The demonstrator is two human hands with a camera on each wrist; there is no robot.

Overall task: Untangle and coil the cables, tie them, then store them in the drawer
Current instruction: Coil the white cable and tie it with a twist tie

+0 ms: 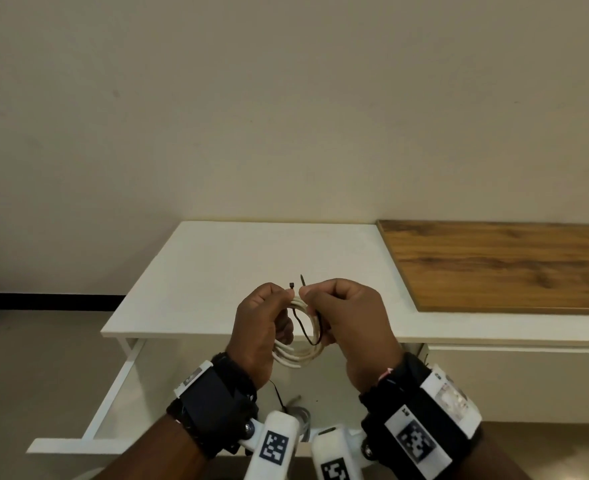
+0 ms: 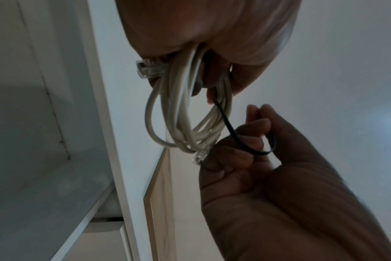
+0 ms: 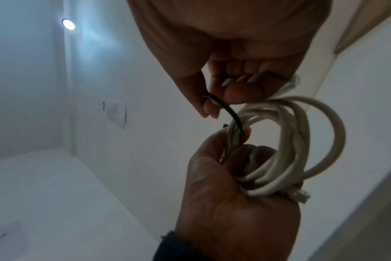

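A white cable coil (image 1: pixel 296 355) with clear plug ends hangs between my two hands above the open drawer (image 1: pixel 113 389). My left hand (image 1: pixel 288 296) grips one side of the coil (image 3: pixel 290 141), its fingers curled through the loops. A thin black zip tie (image 1: pixel 307 332) loops around the strands. Its head pokes up beside my left thumb. My right hand (image 1: pixel 303 292) pinches the tie's pointed end between thumb and forefinger. In the left wrist view the tie (image 2: pixel 230 130) runs from the coil (image 2: pixel 185 109) into my right hand (image 2: pixel 255 123). The right wrist view shows the tie (image 3: pixel 225 109) arching into my left hand (image 3: pixel 239 139).
The white cabinet top (image 1: pixel 217 265) lies just beyond my hands, and a wooden top (image 1: pixel 511 265) adjoins it on the right. Inside the drawer lie a grey coiled cable (image 1: pixel 301 415) and a loose black tie (image 1: pixel 276 393). A closed drawer front (image 1: pixel 511 382) sits at right.
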